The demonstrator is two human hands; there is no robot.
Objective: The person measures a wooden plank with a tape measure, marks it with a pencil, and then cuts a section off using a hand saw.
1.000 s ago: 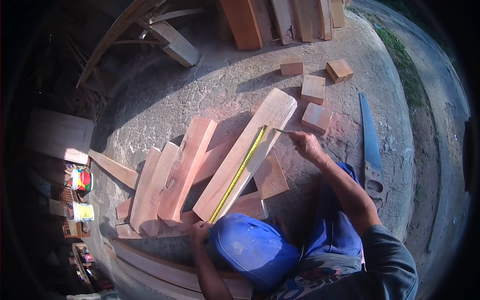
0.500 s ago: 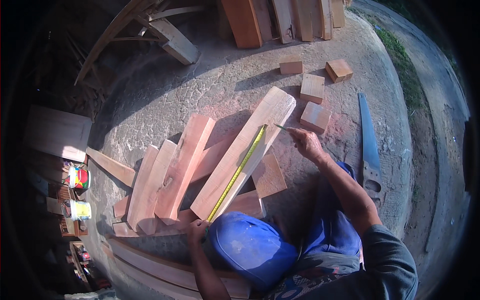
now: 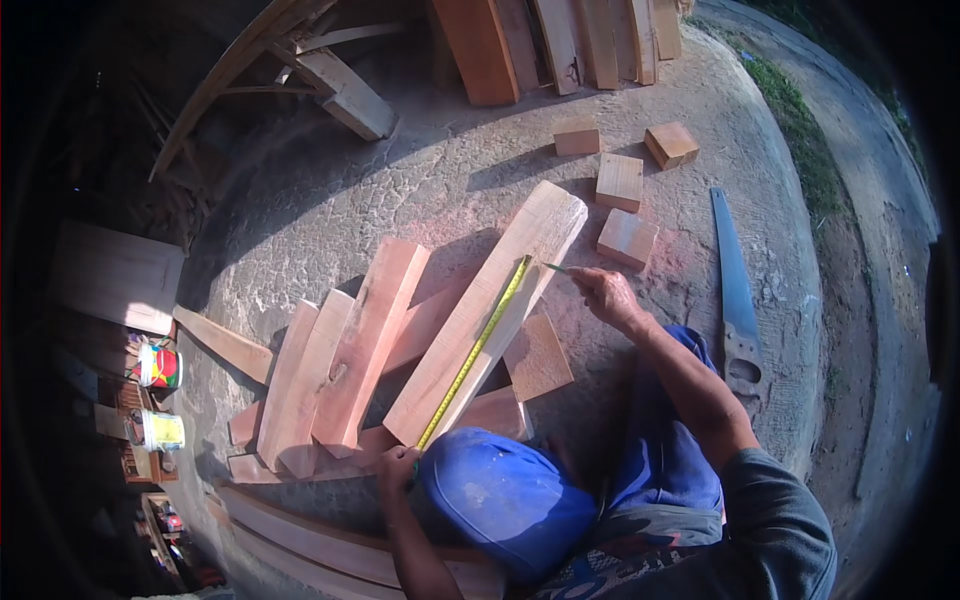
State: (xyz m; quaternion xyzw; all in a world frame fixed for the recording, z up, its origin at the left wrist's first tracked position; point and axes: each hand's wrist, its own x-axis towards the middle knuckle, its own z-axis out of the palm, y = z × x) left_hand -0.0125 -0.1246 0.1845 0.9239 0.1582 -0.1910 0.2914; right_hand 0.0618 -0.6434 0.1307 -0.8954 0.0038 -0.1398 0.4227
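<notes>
A thick wooden beam (image 3: 527,228) lies slantwise in front of me, its near end beside my blue-trousered knee (image 3: 505,500). Along its top face stretches a yellow tape measure (image 3: 478,347), whose far end lies partway up the beam. My left hand (image 3: 398,468) is closed around the tape at the beam's near end, with the tape's body mostly hidden by the fingers and knee. My right hand (image 3: 608,298) pinches a thin green pencil (image 3: 556,268), its point at the beam's surface close to the tape's far end.
Several cut planks (image 3: 372,345) lie left of the beam. Small wood blocks (image 3: 621,181) sit beyond it, and a square offcut (image 3: 538,357) lies beside it. A handsaw (image 3: 737,290) rests at the right. Boards (image 3: 480,50) stand at the back; paint buckets (image 3: 160,430) are far left.
The whole view has shifted slightly, so the scene sits a little lower. Both hands keep their grips, and the pencil point stays near the tape's far end.
</notes>
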